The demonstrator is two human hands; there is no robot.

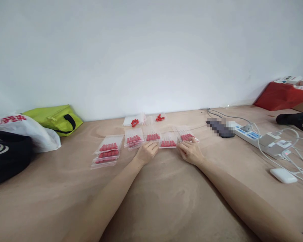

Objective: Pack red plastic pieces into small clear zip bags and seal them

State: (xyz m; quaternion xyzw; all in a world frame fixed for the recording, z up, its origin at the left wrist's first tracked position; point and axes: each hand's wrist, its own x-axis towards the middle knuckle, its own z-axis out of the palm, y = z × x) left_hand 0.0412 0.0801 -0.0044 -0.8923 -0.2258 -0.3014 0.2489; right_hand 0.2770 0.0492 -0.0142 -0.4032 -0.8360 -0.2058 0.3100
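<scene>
My left hand [147,152] rests on the table with its fingers curled together, at the lower edge of a clear bag of red-ended thin sticks [153,137]; what it pinches, if anything, is hidden. Fingers closed, my right hand [191,151] grips the lower edge of a similar zip bag [188,136] on the right. Between the hands lies another clear bag with a row of red ends [168,143]. Left of my left hand are overlapping filled bags [133,138], and farther left a stack of filled zip bags [108,151].
Small red pieces [135,122] lie on white bags by the wall, with more red pieces [160,117] beside them. A phone [221,128], a power strip [249,134] with cables and a white case [283,175] are right. Left stand a lime bag [50,116], a white plastic bag [44,134] and a black bag [8,161].
</scene>
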